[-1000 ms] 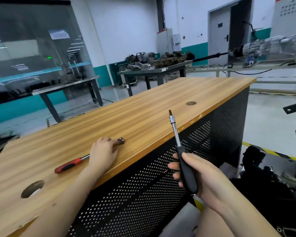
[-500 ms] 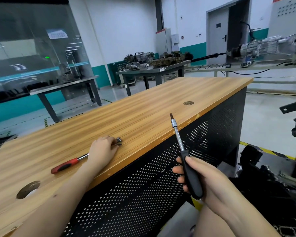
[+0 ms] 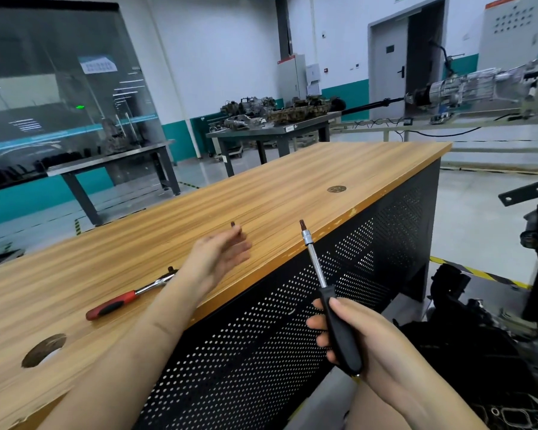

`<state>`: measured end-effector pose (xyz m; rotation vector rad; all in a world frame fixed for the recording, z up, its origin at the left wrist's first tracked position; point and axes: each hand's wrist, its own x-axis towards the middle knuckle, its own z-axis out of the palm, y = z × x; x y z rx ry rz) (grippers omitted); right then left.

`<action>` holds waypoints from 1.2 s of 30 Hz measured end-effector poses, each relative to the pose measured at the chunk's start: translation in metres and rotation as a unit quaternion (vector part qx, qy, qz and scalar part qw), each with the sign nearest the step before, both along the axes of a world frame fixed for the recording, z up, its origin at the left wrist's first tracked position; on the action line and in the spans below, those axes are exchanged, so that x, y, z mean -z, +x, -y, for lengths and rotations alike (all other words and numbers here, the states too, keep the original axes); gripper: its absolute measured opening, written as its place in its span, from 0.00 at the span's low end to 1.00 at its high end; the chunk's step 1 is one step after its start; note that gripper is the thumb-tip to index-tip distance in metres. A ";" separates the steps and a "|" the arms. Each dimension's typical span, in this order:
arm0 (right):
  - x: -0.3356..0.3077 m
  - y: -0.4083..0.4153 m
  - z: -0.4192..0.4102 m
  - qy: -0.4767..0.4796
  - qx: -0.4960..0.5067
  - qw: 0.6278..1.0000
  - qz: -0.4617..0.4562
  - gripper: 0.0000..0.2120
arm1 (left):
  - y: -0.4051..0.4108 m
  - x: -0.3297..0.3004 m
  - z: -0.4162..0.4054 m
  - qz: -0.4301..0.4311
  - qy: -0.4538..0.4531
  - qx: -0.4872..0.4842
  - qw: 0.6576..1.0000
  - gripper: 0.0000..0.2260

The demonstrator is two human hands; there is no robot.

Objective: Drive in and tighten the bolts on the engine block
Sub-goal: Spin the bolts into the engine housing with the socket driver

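Our left hand (image 3: 218, 259) has lifted off the ratchet head it covered half a second ago and now hangs above the wooden worktop (image 3: 292, 193), blurred, with a small dark bit (image 3: 233, 225) pinched at its fingertips. The ratchet (image 3: 131, 294) lies freed on the grain, its red and black rubbery handle towards us and its chrome shank and round head pointing away, just beside our left wrist.

Our right hand (image 3: 354, 336) is wrapped round the smooth black handle of the driver (image 3: 323, 293), held off the front edge of the bench. Its slim polished steel shaft tilts up and away, ending in a knurled collar and a brownish star-shaped tip.

The worktop is streaky orange-brown laminate with a round cut-out near our left forearm. Below it runs a black perforated metal panel (image 3: 261, 336).

The engine block (image 3: 466, 342) is a dark, lumpy mass low on the floor to our right, beyond the right hand; we cannot make out its bolts.
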<state>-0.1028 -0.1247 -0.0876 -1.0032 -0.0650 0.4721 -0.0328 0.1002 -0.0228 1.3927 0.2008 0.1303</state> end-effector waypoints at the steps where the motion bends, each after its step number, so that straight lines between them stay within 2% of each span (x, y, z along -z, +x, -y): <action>1: 0.001 -0.001 0.000 -0.001 -0.002 1.000 -0.001 0.13 | -0.001 -0.003 0.010 -0.003 -0.106 0.012 0.994 0.03; 2: 0.002 -0.003 0.000 -0.003 -0.004 1.000 -0.003 0.11 | -0.001 -0.004 0.020 -0.006 -0.162 0.026 0.986 0.03; 4: 0.004 -0.005 0.001 -0.013 -0.007 1.000 -0.006 0.09 | -0.004 -0.004 0.040 -0.016 -0.205 0.061 0.977 0.03; 10: 0.008 -0.008 0.005 -0.029 -0.002 0.999 -0.021 0.10 | -0.008 0.001 0.082 -0.050 -0.228 0.119 0.965 0.05; 16: 0.009 -0.007 0.007 -0.030 -0.006 0.999 -0.016 0.09 | -0.008 0.002 0.092 -0.068 -0.228 0.116 0.964 0.07; 27: 0.014 -0.005 0.009 -0.037 -0.009 0.999 -0.033 0.16 | -0.006 0.010 0.089 -0.052 -0.170 0.116 0.977 0.08; 36: 0.015 -0.007 0.010 -0.045 0.019 0.998 -0.036 0.10 | -0.008 0.019 0.089 -0.004 -0.132 0.102 0.986 0.06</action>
